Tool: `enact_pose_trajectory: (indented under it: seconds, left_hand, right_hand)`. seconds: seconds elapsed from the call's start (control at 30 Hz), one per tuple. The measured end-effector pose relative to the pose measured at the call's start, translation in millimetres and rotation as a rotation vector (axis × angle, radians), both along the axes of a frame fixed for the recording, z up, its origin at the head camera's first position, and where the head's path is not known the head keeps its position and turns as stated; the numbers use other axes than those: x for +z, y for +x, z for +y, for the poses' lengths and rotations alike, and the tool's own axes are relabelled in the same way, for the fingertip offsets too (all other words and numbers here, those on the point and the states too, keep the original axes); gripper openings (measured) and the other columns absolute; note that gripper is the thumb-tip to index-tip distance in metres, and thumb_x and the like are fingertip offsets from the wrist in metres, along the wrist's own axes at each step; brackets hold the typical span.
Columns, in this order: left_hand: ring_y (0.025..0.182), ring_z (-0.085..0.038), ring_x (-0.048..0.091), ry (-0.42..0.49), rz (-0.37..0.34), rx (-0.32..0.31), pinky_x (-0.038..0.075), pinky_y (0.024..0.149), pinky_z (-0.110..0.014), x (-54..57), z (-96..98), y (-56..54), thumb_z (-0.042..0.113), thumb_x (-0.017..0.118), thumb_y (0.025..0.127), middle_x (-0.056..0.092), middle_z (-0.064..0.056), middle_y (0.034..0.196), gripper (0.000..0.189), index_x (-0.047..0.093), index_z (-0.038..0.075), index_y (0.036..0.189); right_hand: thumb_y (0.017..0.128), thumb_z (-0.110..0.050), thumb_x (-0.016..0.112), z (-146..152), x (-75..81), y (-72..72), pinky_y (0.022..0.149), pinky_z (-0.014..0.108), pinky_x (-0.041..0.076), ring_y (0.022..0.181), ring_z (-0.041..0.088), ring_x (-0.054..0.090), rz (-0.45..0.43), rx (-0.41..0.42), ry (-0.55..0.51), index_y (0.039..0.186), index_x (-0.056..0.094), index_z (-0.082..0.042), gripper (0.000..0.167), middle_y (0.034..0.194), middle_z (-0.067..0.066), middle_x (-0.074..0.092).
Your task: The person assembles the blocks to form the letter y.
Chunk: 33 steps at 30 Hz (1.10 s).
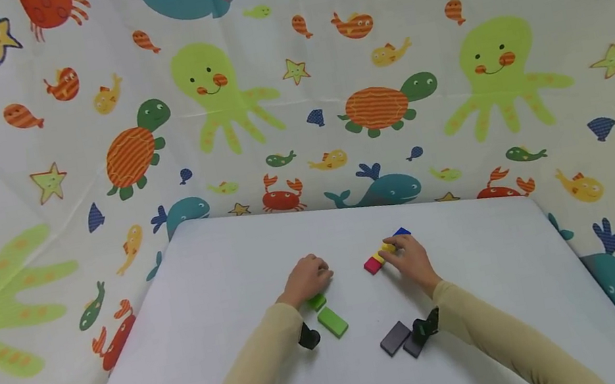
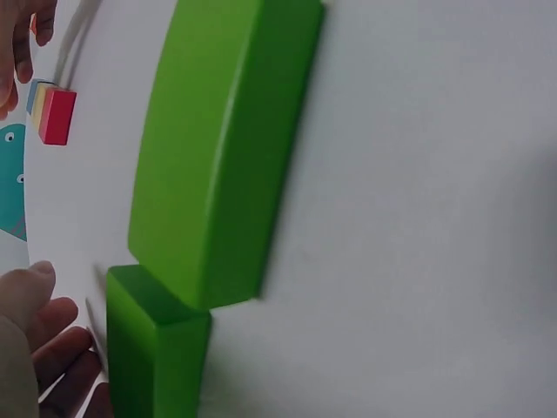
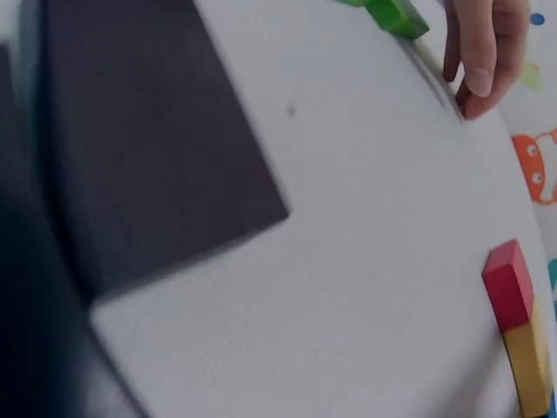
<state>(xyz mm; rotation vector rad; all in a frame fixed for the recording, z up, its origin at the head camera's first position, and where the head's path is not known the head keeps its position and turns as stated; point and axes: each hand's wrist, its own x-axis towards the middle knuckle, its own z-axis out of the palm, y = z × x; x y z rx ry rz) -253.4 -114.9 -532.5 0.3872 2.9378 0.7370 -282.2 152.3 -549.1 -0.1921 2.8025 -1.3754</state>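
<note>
My left hand [image 1: 307, 279] hovers with loosely bent fingers beside a small green block [image 1: 317, 302]; the left wrist view shows nothing between them. A larger green block [image 1: 332, 322] lies just nearer, its corner close to the small one. On the right, my right hand [image 1: 411, 261] is over a row of a red block [image 1: 373, 265], a yellow block [image 1: 388, 248] and a blue block [image 1: 402, 231]. Its thumb and forefinger are spread, and the thumb crosses the yellow block in the head view. The hand partly hides the row.
Two dark grey blocks [image 1: 395, 338] lie together below the right wrist. All blocks are on a white table [image 1: 232, 253]. A curtain [image 1: 292, 105] printed with sea animals hangs behind and at both sides. Dark wrist cameras sit under both sleeves.
</note>
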Motion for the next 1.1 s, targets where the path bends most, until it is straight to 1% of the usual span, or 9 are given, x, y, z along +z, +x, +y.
enact_pose_trajectory:
  seconds: [0.13, 0.2, 0.27, 0.5, 0.73, 0.9, 1.1]
  left_hand:
    - [0.095, -0.022, 0.058, 0.006, -0.019, -0.010, 0.049, 0.088, -0.039, 2.1, 1.5, 1.5, 0.021, 0.065, 0.094, 0.062, -0.008, 0.102, 0.022, 0.071, 0.002, 0.105]
    - [0.094, -0.022, 0.058, 0.003, -0.023, -0.009, 0.049, 0.087, -0.039, 2.5, 1.7, 2.5, 0.021, 0.065, 0.094, 0.062, -0.007, 0.101, 0.022, 0.071, 0.003, 0.105]
    - [0.094, -0.021, 0.058, 0.000, -0.026, -0.007, 0.049, 0.088, -0.039, 2.7, 1.9, 3.3, 0.021, 0.065, 0.094, 0.062, -0.007, 0.101, 0.021, 0.071, 0.003, 0.105]
    - [0.097, -0.022, 0.058, -0.007, -0.034, -0.003, 0.049, 0.089, -0.039, 2.8, 2.4, 2.1, 0.023, 0.065, 0.094, 0.062, -0.007, 0.104, 0.022, 0.071, 0.004, 0.104]
    - [0.094, -0.020, 0.057, -0.016, -0.046, 0.003, 0.049, 0.087, -0.038, 1.5, 1.9, -0.9, 0.025, 0.066, 0.094, 0.062, -0.006, 0.103, 0.023, 0.071, 0.005, 0.104]
    - [0.093, -0.019, 0.057, -0.021, -0.043, 0.001, 0.049, 0.087, -0.038, 2.0, 1.9, -1.7, 0.026, 0.066, 0.094, 0.062, -0.006, 0.102, 0.023, 0.071, 0.006, 0.103]
    - [0.093, -0.020, 0.057, -0.009, -0.046, 0.009, 0.049, 0.087, -0.038, 3.8, 0.4, -0.3, 0.025, 0.065, 0.094, 0.061, -0.006, 0.101, 0.023, 0.071, 0.005, 0.104]
  right_hand:
    - [0.091, -0.034, 0.070, -5, 0.5, 2.4, 0.101, 0.050, 0.042, 0.119, 0.033, 0.047, -0.055, -0.055, -0.019, 0.125, 0.064, -0.007, 0.044, 0.132, 0.016, 0.052]
    - [0.091, -0.033, 0.070, -8, 0.2, 4.3, 0.103, 0.050, 0.041, 0.122, 0.034, 0.046, -0.084, -0.072, -0.026, 0.125, 0.064, -0.008, 0.043, 0.133, 0.016, 0.051]
    - [0.091, -0.032, 0.070, -9, -0.8, 6.1, 0.104, 0.051, 0.040, 0.124, 0.034, 0.045, -0.095, -0.078, -0.033, 0.125, 0.064, -0.007, 0.043, 0.134, 0.016, 0.051]
    - [0.088, -0.030, 0.072, -11, -3.0, 11.4, 0.104, 0.051, 0.040, 0.124, 0.034, 0.045, -0.071, -0.092, -0.043, 0.124, 0.065, -0.007, 0.043, 0.131, 0.015, 0.050]
    - [0.086, -0.032, 0.075, -11, -3.9, 14.1, 0.098, 0.047, 0.044, 0.114, 0.031, 0.049, -0.041, -0.092, -0.022, 0.122, 0.066, -0.006, 0.046, 0.125, 0.015, 0.051]
    - [0.084, -0.033, 0.076, -10, -8.1, 14.2, 0.093, 0.045, 0.045, 0.109, 0.030, 0.049, -0.022, -0.101, -0.020, 0.120, 0.067, -0.003, 0.048, 0.121, 0.016, 0.051]
    - [0.085, -0.032, 0.076, -11, -12.7, 12.6, 0.093, 0.044, 0.044, 0.107, 0.030, 0.048, -0.020, -0.113, -0.002, 0.120, 0.067, -0.002, 0.047, 0.121, 0.017, 0.050]
